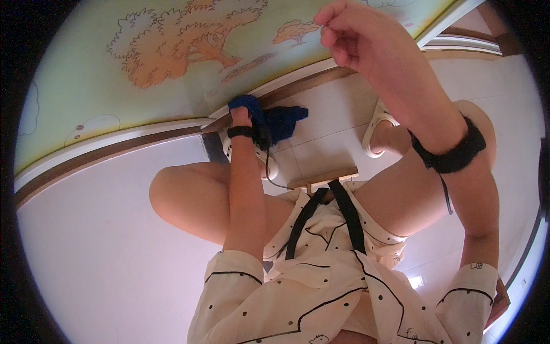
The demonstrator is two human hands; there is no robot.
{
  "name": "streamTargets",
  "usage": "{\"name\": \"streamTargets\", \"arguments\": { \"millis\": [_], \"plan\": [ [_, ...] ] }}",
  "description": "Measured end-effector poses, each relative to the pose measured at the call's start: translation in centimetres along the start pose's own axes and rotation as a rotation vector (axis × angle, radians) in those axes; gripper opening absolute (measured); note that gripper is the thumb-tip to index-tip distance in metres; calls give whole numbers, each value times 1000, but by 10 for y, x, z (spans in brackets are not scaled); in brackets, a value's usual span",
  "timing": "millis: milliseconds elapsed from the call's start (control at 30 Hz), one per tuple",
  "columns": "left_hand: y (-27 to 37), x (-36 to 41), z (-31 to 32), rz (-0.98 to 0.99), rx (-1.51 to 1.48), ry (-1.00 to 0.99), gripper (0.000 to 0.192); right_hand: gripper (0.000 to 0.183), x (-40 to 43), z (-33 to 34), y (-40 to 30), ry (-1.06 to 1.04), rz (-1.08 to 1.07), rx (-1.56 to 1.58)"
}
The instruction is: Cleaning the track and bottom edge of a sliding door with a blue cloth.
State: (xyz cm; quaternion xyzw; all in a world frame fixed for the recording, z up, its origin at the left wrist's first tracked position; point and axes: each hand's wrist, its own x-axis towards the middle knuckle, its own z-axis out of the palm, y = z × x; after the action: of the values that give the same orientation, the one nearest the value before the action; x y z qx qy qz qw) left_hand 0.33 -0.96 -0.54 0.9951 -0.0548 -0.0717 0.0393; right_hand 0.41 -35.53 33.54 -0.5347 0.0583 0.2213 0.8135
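Observation:
My left hand [240,113] reaches down to the foot of the wall, its fingers covered by a dark blue cloth [281,122]. Part of the cloth wraps over the hand, and the rest hangs loose over the floor beside my left shoe. Raised in front of the painted wall [180,99], my right hand [343,38] has its fingers loosely bent, and I see nothing held in it. Whether its fingertips touch the wall, I cannot tell. Black bands circle my left wrist [240,132] and right forearm [455,150].
A white ledge with brown trim [111,155] runs along the wall's base and forms a corner near the cloth. Below me, a low wooden stool [322,178] shows between my legs. A thin dark cable [268,167] hangs by my left arm. Pale tiles cover the floor [326,146].

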Motion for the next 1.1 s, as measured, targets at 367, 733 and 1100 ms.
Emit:
{"name": "streamTargets", "arguments": {
  "millis": [367, 733, 1100],
  "plan": [
    [5, 10, -4, -104, 92, -226, 42, 18, 1, -8, 1, 39, 4, 5],
    [-2, 3, -1, 29, 95, -84, 45, 16, -3, 7, -11, 141, 78, -68],
    [-57, 2, 11, -153, -205, -150, 44, 16, 5, 4, 2, -3, 7, 30]
  ]
}}
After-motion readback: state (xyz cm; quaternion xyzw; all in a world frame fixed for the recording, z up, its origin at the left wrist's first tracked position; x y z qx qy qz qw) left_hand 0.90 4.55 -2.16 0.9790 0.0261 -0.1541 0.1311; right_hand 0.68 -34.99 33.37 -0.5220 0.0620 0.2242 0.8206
